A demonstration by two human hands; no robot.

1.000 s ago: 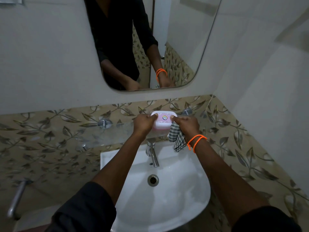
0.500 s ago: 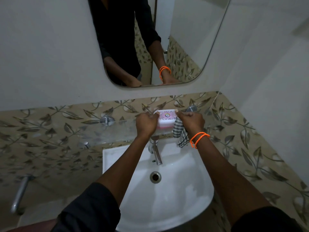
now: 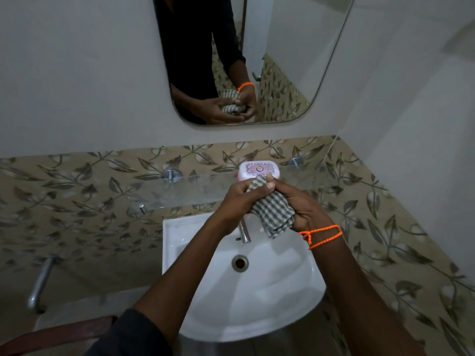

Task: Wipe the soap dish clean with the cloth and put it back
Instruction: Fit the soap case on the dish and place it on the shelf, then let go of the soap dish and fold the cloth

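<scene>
Checked grey-and-white cloth (image 3: 272, 214), soft and bunched, is grasped by both the left hand (image 3: 237, 199) and the right hand (image 3: 299, 208) above the glossy white basin (image 3: 270, 299). Just beyond the knuckles at twelve o'clock, the rounded pink plastic soap dish (image 3: 258, 169) sits on the clear glass shelf (image 3: 200, 191), neither hand holding it.

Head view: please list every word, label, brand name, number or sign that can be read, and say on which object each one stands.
None can be read.
Pink and white plastic soap dish on the glass shelf: its lid bears a scroll pattern and a small round emblem, too small to read.
Grey and white checked cloth: no text.
</scene>
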